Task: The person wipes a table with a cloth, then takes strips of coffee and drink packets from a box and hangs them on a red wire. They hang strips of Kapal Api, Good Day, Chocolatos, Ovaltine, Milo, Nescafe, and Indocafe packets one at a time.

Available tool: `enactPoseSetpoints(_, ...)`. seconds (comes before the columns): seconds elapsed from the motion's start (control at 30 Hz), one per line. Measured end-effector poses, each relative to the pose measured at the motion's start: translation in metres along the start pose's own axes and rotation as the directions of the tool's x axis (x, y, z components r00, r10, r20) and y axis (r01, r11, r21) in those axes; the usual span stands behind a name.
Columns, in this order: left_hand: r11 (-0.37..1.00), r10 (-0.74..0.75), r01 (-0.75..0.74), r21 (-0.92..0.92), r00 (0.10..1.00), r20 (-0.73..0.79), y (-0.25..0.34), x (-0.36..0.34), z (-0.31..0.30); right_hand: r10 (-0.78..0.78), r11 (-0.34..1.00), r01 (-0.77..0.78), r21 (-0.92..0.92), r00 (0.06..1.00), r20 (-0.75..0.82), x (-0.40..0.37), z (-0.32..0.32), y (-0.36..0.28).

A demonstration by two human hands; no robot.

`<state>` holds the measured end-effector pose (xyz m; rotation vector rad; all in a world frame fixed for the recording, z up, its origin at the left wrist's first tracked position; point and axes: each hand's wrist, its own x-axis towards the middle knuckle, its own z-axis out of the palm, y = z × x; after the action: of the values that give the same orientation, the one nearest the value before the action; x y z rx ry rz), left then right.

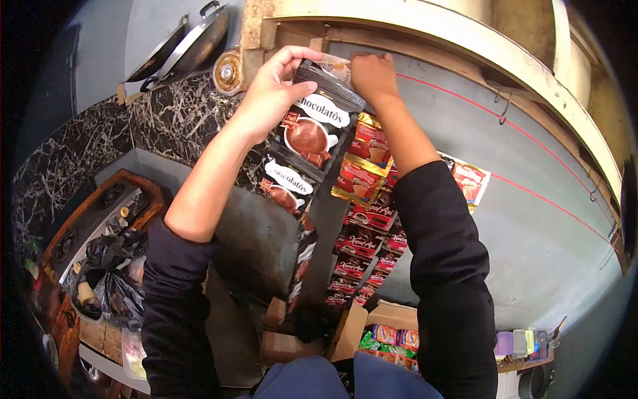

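Note:
My left hand (278,93) pinches the top edge of a strip of black Chocolatos sachets (307,136), raised near the wooden shelf. The strip hangs down in a chain, its lower sachets (286,186) twisting away toward the floor. My right hand (374,76) is closed beside the strip's top, near the end of a red string (458,103). Between both hands shows a pale, partly see-through piece with brown print (336,66). What my right fingers grip is hidden. Beneath my right forearm hang gold-and-red Good Day sachets (362,156) and red-black Kopi Api sachets (359,243).
A wooden shelf frame (399,14) with metal hooks (505,110) runs overhead. Two woks (189,50) hang at upper left. Below are an open carton (385,312) of sachets, a stove (100,213) and a black plastic bag (116,279). Another sachet (470,183) hangs at right.

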<state>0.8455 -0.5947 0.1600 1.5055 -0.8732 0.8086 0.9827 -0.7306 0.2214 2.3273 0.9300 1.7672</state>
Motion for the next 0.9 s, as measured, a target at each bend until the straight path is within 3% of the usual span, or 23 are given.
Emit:
enactPoseSetpoints(0.1,0.998,0.052,-0.053,-0.033,0.998,-0.023,0.006,-0.010,0.001,0.071,0.997,-0.072,0.009,0.992,0.103,-0.010,-0.012,-0.006)
enactPoseSetpoints(0.13,0.998,0.047,-0.048,-0.033,0.998,-0.029,0.010,-0.011,0.002,0.098,0.987,-0.085,0.137,0.991,-0.093,-0.022,-0.016,-0.004)
enactPoseSetpoints(0.17,0.990,0.134,-0.131,0.048,0.987,-0.091,0.015,-0.012,0.004,0.146,0.962,-0.071,0.263,0.950,-0.278,-0.036,-0.021,-0.001)
enactPoseSetpoints(0.23,0.964,0.233,-0.209,0.162,0.962,-0.140,0.028,-0.015,0.008,0.011,0.807,-0.067,0.587,0.995,0.097,-0.066,-0.063,0.011)
enactPoseSetpoints(0.3,0.940,0.295,-0.258,0.225,0.943,-0.152,0.042,-0.011,0.018,-0.329,0.384,-0.253,0.888,0.861,0.388,-0.096,-0.110,0.014)
enactPoseSetpoints(0.33,0.926,0.327,-0.287,0.245,0.934,-0.143,0.050,-0.008,0.027,-0.354,0.258,-0.324,0.910,0.845,0.401,-0.113,-0.121,0.009)
enactPoseSetpoints(0.37,0.967,0.253,-0.235,0.104,0.939,-0.234,0.072,-0.013,0.056,-0.302,0.248,-0.485,0.839,0.784,0.543,-0.127,-0.136,0.002)
enactPoseSetpoints(0.4,0.950,0.275,-0.220,0.220,0.924,-0.264,0.077,-0.010,0.068,-0.240,0.321,-0.499,0.805,0.779,0.579,-0.145,-0.138,-0.006)
enactPoseSetpoints(0.43,0.936,0.300,-0.228,0.268,0.915,-0.269,0.082,-0.013,0.082,-0.233,0.492,-0.445,0.748,0.761,0.605,-0.166,-0.144,-0.012)
enactPoseSetpoints(0.47,0.918,0.329,-0.239,0.317,0.904,-0.273,0.086,-0.016,0.096,-0.208,0.529,-0.482,0.699,0.725,0.657,-0.191,-0.154,-0.021)
enactPoseSetpoints(0.5,0.845,0.499,-0.401,0.352,0.829,-0.253,0.075,-0.012,0.105,-0.170,0.556,-0.505,0.660,0.708,0.685,-0.216,-0.163,-0.034)
enactPoseSetpoints(0.53,0.849,0.494,-0.398,0.348,0.832,-0.253,0.074,-0.014,0.113,-0.097,0.662,-0.345,0.665,0.840,0.533,-0.248,-0.153,-0.047)
enactPoseSetpoints(0.6,0.869,0.490,-0.453,0.199,0.844,-0.219,0.077,-0.016,0.133,0.048,0.677,-0.344,0.651,0.903,0.427,-0.282,-0.147,-0.055)
enactPoseSetpoints(0.63,0.964,0.264,-0.264,0.036,0.924,-0.279,0.103,-0.031,0.156,0.060,0.667,-0.353,0.656,0.903,0.425,-0.294,-0.139,-0.047)
enactPoseSetpoints(0.67,0.954,0.254,-0.286,-0.086,0.929,-0.270,0.099,-0.031,0.162,0.074,0.616,-0.414,0.670,0.878,0.474,-0.306,-0.132,-0.036)
enactPoseSetpoints(0.7,0.950,0.309,-0.308,0.041,0.919,-0.244,0.092,-0.032,0.161,0.084,0.562,-0.472,0.679,0.849,0.521,-0.317,-0.130,-0.022)
enactPoseSetpoints(0.73,0.928,0.364,-0.334,0.164,0.907,-0.212,0.089,-0.033,0.165,-0.001,0.488,-0.455,0.745,0.853,0.522,-0.326,-0.133,-0.002)
enactPoseSetpoints(0.8,0.917,0.393,-0.364,0.161,0.890,-0.230,0.082,-0.031,0.185,-0.265,0.183,-0.495,0.849,0.807,0.528,-0.348,-0.130,0.045)
enactPoseSetpoints(0.87,0.920,0.381,-0.392,0.001,0.891,-0.247,0.075,-0.028,0.204,-0.409,-0.241,-0.703,0.669,0.698,0.587,-0.370,-0.129,0.077)
enactPoseSetpoints(0.9,0.890,0.412,-0.449,-0.073,0.864,-0.290,0.073,-0.025,0.217,-0.452,-0.268,-0.713,0.648,0.687,0.569,-0.383,-0.125,0.091)
